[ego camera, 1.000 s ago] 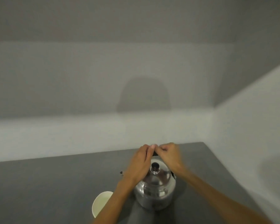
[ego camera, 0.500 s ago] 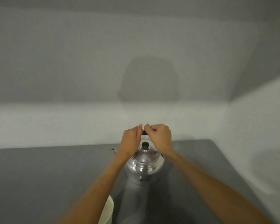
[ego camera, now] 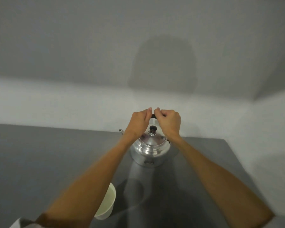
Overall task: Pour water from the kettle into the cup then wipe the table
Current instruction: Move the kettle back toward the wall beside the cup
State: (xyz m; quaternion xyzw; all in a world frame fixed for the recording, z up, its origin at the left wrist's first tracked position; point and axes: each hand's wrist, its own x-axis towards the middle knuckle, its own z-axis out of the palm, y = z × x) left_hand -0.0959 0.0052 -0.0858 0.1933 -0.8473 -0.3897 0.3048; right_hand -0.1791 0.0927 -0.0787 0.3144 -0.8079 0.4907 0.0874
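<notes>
A shiny metal kettle [ego camera: 149, 150] with a dark lid knob stands on the dark grey table [ego camera: 39, 162], its thin spout pointing left. Its dark handle arches over the lid. My left hand [ego camera: 138, 123] and my right hand [ego camera: 169, 120] both grip that handle from either side, fingers curled, thumbs almost touching on top. A white paper cup [ego camera: 108, 203] stands nearer to me, left of the kettle, and my left forearm covers part of it. The cup's inside looks pale; I cannot tell whether it holds water.
White walls [ego camera: 72, 99] rise right behind the table's far edge and along its right side, meeting in a corner at the right. A white sleeve edge [ego camera: 18, 223] shows at the bottom left.
Both hands have closed more firmly around the kettle handle. My view has tilted, so the kettle sits farther from me and the cup has slid to the bottom left.
</notes>
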